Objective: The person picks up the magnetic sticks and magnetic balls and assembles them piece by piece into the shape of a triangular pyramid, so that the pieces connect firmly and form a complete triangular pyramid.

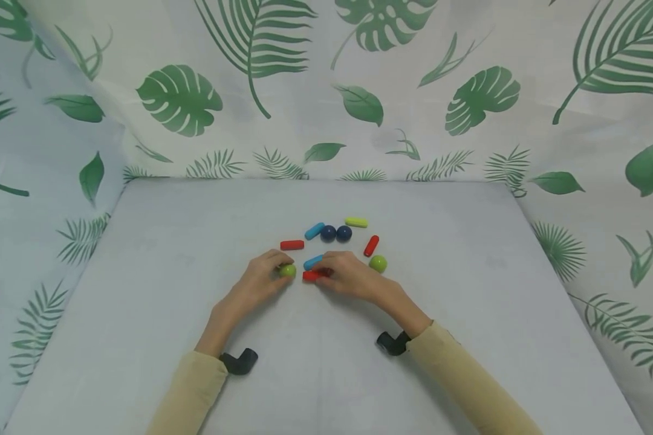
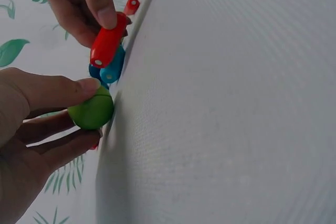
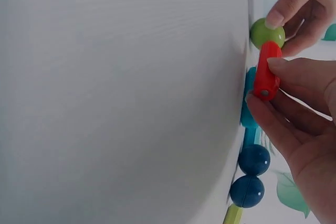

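Observation:
My left hand (image 1: 257, 280) pinches a green ball (image 2: 90, 109) between thumb and fingers, low over the white table. With thumb and fingertips, my right hand (image 1: 352, 275) grips a red magnetic rod (image 3: 268, 72), a short rounded stick with a small metal dot at its end. In the right wrist view the rod's far end overlaps the green ball. A blue rod (image 1: 312, 263) lies just behind the red one, its right part hidden by my right hand. Right of that hand sits a second green ball (image 1: 378, 263).
Behind my hands lie a red rod (image 1: 292, 245), a blue rod (image 1: 314, 231) touching one of two dark blue balls (image 1: 344, 234), and a yellow-green rod (image 1: 356, 222). Another red rod (image 1: 371, 246) lies to the right. Leaf-printed cloth (image 1: 305, 133) surrounds the table (image 1: 168, 241).

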A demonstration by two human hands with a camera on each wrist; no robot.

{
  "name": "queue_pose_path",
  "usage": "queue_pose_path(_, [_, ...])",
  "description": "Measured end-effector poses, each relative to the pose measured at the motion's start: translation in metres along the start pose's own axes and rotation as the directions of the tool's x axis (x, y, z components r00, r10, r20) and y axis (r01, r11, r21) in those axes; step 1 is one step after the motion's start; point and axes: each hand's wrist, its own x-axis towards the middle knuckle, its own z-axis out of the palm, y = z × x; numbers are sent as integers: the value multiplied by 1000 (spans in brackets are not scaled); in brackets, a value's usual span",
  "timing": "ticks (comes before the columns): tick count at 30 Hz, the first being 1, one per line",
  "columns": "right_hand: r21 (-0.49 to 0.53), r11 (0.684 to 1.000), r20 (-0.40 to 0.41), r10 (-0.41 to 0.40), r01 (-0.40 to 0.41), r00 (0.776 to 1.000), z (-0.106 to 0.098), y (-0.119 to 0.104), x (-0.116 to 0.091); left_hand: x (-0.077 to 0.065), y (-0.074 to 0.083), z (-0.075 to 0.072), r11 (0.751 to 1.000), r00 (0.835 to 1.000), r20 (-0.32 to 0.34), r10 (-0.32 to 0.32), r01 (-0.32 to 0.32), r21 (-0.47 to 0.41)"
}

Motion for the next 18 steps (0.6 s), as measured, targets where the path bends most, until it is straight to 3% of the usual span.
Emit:
queue_pose_path(11, [-29,999,28,38,-37,999,-2,-2,10,2,-5,2,996,996,-30,87,-87,0])
queue_pose_path(18, [-25,999,28,37,-36,999,-1,-2,11,3,-5,2,998,998,-26,66,-65,11])
